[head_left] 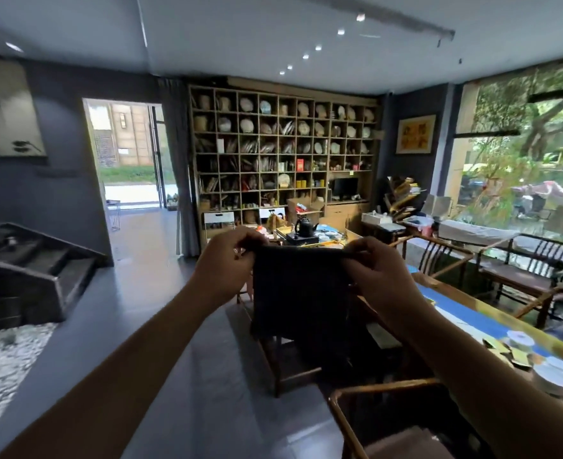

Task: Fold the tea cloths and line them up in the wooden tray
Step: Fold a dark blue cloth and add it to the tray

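A dark tea cloth hangs in the air in front of me, held up by its two top corners. My left hand pinches the top left corner. My right hand pinches the top right corner. The cloth hangs flat and straight down between them, its lower edge at about the height of a wooden chair seat behind it. No wooden tray can be made out in view.
A long table with a blue runner runs along the right, bearing white cups and small cards. Wooden chairs stand near me, more chairs by the window. A kettle sits on a far table before the shelf wall.
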